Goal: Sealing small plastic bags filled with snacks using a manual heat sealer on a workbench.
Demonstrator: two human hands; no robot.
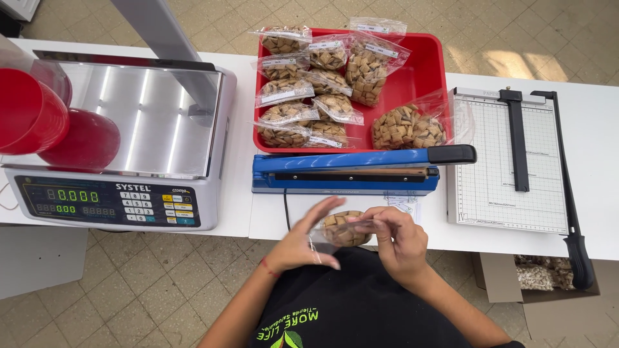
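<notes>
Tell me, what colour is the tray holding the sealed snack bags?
The tray is red, seen clearly in the head view.

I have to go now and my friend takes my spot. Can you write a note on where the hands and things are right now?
Left hand and right hand: both hold one small clear bag of brown cereal squares in front of the body, fingers at its open top.
Blue heat sealer: on the white table just ahead, arm down.
Red tray: behind the sealer, holding many filled bags, several with labels.
Scale: to the left, red cups on it.
Paper cutter: to the right.
Done: the bags in the tray.
Left: the bag in hand looks unsealed.
</notes>
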